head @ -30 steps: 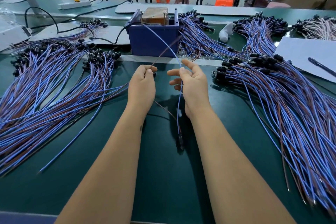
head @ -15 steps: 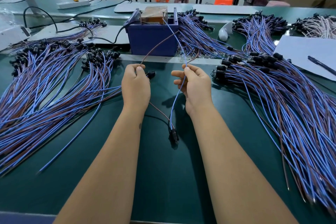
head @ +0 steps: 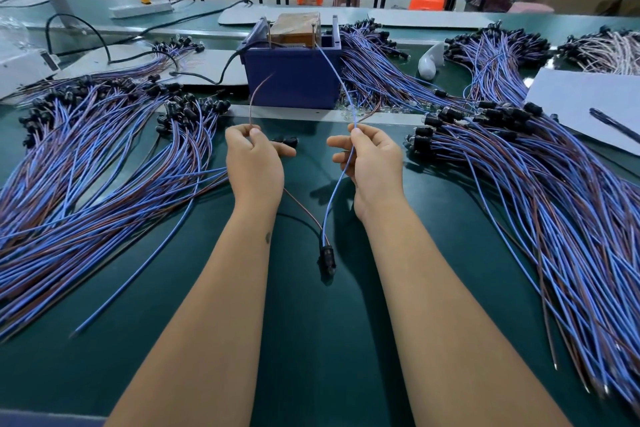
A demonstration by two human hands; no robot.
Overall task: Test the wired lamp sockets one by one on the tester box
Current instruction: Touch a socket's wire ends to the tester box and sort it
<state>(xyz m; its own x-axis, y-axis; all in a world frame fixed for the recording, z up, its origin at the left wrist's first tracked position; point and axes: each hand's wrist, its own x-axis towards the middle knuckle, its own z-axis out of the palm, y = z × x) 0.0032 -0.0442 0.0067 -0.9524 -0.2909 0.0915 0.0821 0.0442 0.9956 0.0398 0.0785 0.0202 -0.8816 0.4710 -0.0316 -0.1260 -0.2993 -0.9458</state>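
Now both hands work just in front of the tester box [head: 292, 80]. Left hand [head: 254, 163] pinches the brown wire [head: 254, 97] — its tip is short of the box. Right hand [head: 370, 166] pinches the blue wire [head: 337, 80], which reaches the box top. The black socket [head: 327, 257] hangs nearer the person (bundles flank the box).

Left hand [head: 254, 163] pinches brown wire [head: 254, 97], right hand [head: 369, 163] blue wire [head: 337, 80].
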